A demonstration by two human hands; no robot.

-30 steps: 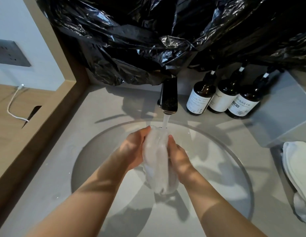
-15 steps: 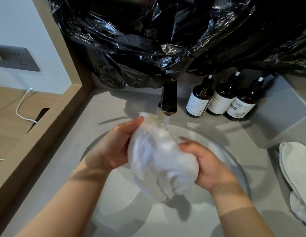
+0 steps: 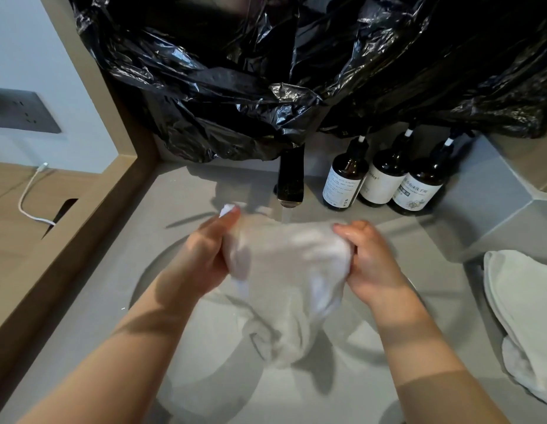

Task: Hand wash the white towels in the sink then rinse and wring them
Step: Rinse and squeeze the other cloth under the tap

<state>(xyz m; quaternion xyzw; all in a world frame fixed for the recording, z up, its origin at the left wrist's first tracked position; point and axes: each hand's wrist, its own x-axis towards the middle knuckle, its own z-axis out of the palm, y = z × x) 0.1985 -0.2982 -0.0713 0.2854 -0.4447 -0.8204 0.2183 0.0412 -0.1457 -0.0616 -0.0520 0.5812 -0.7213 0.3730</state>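
With the left hand (image 3: 204,255), grips one bunched end of a white towel (image 3: 290,261), fingers curled round the cloth. With the right hand (image 3: 370,264), clamps the other end the same way, thumb on top. Holds the towel stretched between both hands above the round sink (image 3: 186,362), its loose middle sagging toward the basin.

Just behind the towel's top edge, shows a thin stream of water (image 3: 286,214) falling from a dark faucet (image 3: 291,182); cannot tell whether it meets the cloth. Right of the faucet, shows three brown bottles (image 3: 383,179) with pale labels, side by side against the back wall. Above them, shows crumpled black plastic (image 3: 266,71) covering the wall.

At the far right, on the grey counter (image 3: 97,316), shows a stack of white towels (image 3: 517,295). At the far left, beyond a wooden ledge (image 3: 82,228), shows a white cable (image 3: 27,197) trailing across a wood surface.
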